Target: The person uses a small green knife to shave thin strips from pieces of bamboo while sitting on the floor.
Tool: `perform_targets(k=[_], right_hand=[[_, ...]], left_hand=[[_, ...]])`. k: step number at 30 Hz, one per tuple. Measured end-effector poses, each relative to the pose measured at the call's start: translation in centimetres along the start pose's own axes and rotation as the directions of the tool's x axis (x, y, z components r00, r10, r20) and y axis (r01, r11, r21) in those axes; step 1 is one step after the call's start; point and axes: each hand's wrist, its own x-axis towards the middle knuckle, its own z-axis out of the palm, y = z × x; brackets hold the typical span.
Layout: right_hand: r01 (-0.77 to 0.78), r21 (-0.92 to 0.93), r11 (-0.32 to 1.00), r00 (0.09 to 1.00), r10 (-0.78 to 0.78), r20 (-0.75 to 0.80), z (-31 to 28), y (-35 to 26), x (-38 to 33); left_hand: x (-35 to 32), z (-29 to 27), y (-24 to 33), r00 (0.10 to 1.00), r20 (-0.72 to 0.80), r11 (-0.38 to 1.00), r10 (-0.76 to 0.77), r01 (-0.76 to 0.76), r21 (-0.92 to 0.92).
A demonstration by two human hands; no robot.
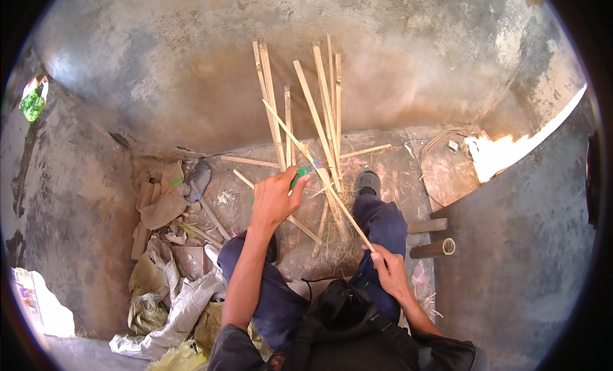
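On floor | left hand (273,198): green-handled knife (300,173) | right hand (387,269): bamboo strip (319,173)

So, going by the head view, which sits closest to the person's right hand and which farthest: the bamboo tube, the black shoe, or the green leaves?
From the right hand:
1. Bamboo tube, just to its right on the floor.
2. Black shoe, ahead, at the end of the right leg.
3. Green leaves, far off at the upper left, by the wall.

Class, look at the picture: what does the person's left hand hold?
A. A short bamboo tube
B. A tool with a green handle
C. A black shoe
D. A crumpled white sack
B: the left hand closes around a green-handled tool, pressed against the long thin bamboo strip whose near end the right hand holds.
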Motion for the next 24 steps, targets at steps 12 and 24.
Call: perform_targets(k=[12,24], right_hand=[[0.032,-0.005,0.999,0.999,-0.032,0.016,0.2,-0.4,0.0],[-0.029,0.052,0.998,0.997,0.026,0.067,-0.1,-0.6,0.1]], left_hand=[[1.3,-0.9,-1.2,0.993,-0.111,0.999,-0.03,0.033,0.02],[1.4,-1.6,-2.7,0.784,0.565,0.377,-0.256,0.619,-0.689]])
